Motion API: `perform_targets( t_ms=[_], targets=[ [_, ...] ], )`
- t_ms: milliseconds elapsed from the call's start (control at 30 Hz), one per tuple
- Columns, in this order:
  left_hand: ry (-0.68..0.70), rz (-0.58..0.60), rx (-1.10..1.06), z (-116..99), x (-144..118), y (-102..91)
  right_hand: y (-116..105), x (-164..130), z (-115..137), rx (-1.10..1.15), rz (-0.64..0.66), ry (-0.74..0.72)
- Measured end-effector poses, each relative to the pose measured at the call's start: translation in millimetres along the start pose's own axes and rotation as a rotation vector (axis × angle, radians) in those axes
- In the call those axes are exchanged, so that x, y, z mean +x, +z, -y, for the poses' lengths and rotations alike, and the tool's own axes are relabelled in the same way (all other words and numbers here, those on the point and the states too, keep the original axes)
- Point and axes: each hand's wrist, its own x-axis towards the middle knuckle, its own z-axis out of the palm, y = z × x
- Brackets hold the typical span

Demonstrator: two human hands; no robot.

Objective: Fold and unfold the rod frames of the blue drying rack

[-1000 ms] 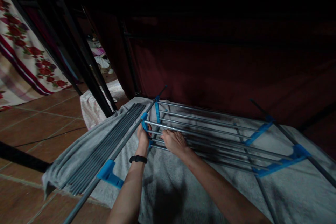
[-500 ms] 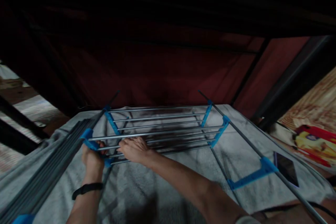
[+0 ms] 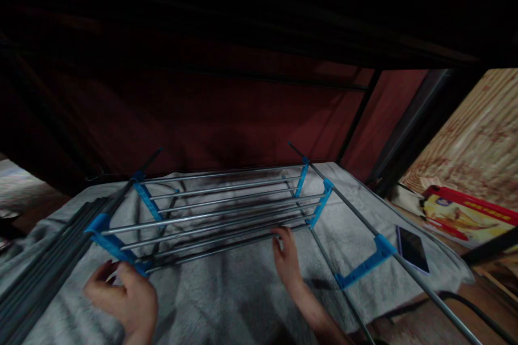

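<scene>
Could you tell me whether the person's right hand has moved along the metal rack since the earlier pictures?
Yes. The right hand has slid rightward along the silver rods of the grey metal drying rack, from beside the left blue plastic bracket to near the right blue plastic bracket.

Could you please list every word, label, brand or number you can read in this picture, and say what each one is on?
No text can be read here.
Red and yellow packet at the right: it carries print, but it is too blurred to read.
Phone on the grey blanket: its screen is dark, with nothing on it.
Blue clips and metal rods of the rack: no marking shows.
</scene>
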Motion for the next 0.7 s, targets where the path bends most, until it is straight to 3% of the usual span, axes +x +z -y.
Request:
perform_targets(
  t_ms=[33, 100, 167, 233, 333, 433, 700],
  targets=[
    [0.051, -0.033, 0.013, -6.6, -12.0, -0.9, -17.5, 6.6, -15.1, -0.013, -0.094, 0.077],
    [0.261, 0.101, 0.003, -31.6, -32.7, -0.4, -50.6, 26.1, -38.6, -0.076, -0.297, 0.213],
    [0.533, 0.198, -0.055, -68.9, -48.3, 3.7, -76.6, 50.4, -53.1, -0.102, -0.405, 0.265],
    [0.734, 0.232, -0.052, -111.8, -59.9, 11.7, -92.2, 74.4, -60.6, -0.092, -0.419, 0.264],
    [0.988, 0.338, -0.09, -171.2, -72.6, 29.8, -97.4, 102.7, -64.8, -0.023, -0.359, 0.229],
    [1.124, 0.466, -0.13, -214.8, -81.1, 53.3, -92.9, 120.1, -67.3, 0.033, -0.326, 0.173],
    [1.267, 0.795, 0.051, -286.9, -89.7, 111.5, -92.3, 139.0, -78.0, -0.139, -0.317, 0.217]
  ],
)
